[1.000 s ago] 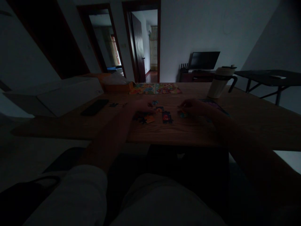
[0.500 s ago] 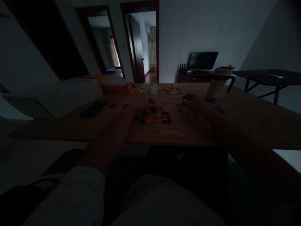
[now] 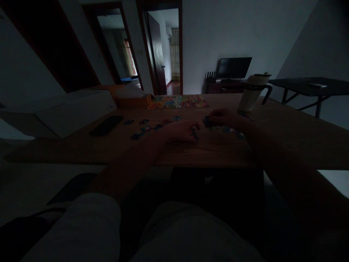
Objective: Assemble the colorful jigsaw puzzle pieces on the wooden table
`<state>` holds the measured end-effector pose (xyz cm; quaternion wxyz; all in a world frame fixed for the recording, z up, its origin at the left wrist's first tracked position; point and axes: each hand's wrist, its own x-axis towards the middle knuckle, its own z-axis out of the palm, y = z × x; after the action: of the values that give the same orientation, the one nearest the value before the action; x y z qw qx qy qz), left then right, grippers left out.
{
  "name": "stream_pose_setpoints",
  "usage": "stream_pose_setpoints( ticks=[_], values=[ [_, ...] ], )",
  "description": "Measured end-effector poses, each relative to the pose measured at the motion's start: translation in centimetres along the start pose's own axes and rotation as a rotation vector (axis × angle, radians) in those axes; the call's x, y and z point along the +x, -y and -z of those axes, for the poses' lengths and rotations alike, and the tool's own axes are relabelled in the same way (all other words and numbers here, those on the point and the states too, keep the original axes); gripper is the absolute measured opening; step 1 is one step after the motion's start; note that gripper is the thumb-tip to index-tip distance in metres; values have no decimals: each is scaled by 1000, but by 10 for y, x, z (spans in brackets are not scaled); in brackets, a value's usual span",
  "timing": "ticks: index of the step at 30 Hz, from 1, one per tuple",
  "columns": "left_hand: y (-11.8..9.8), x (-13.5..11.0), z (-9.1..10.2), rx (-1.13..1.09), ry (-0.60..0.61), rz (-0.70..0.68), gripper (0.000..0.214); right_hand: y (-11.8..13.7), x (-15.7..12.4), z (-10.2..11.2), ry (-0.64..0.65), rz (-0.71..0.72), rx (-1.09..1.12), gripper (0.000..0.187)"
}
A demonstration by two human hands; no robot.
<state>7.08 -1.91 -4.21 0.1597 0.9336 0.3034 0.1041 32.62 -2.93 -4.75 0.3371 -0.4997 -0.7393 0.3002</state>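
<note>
My left hand (image 3: 183, 131) rests low over the table, thumb and fingers curled round a small dark jigsaw piece (image 3: 194, 133). To its right, my right hand (image 3: 222, 117) pinches another dark jigsaw piece (image 3: 208, 122) between its fingertips. Several loose jigsaw pieces (image 3: 136, 136) are scattered left of and behind my left hand, which partly hides them. More jigsaw pieces (image 3: 228, 130) lie under and beside my right hand. The dim light hides their prints.
A colourful picture sheet (image 3: 178, 102) lies at the table's (image 3: 191, 154) far edge. Left stand a white box (image 3: 79, 112), an orange tissue box (image 3: 133, 102) and a dark phone-like slab (image 3: 106, 125). A handled tumbler (image 3: 251, 95) stands far right.
My left hand has moved right and nearer, closing round a piece. My right hand now has a dark piece at its fingertips. Pieces left of my left arm are spread wider.
</note>
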Motion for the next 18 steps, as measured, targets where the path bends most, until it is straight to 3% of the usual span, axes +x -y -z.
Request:
stream_pose_setpoints(
  ticks=[4, 10, 14, 18],
  values=[
    [4, -4, 2, 117, 62, 24, 46, -7, 1, 9, -122, -86, -5, 36],
    [38, 11, 2, 235, 30, 155, 35, -9, 5, 7, -119, -69, -57, 31],
    [63, 18, 3, 254, -30, 260, 36, -10, 5, 4, 8, -61, -103, 34],
    [64, 21, 3, 156, -132, 322, 34, -5, 0, 0, 224, -55, -92, 38]
  ],
)
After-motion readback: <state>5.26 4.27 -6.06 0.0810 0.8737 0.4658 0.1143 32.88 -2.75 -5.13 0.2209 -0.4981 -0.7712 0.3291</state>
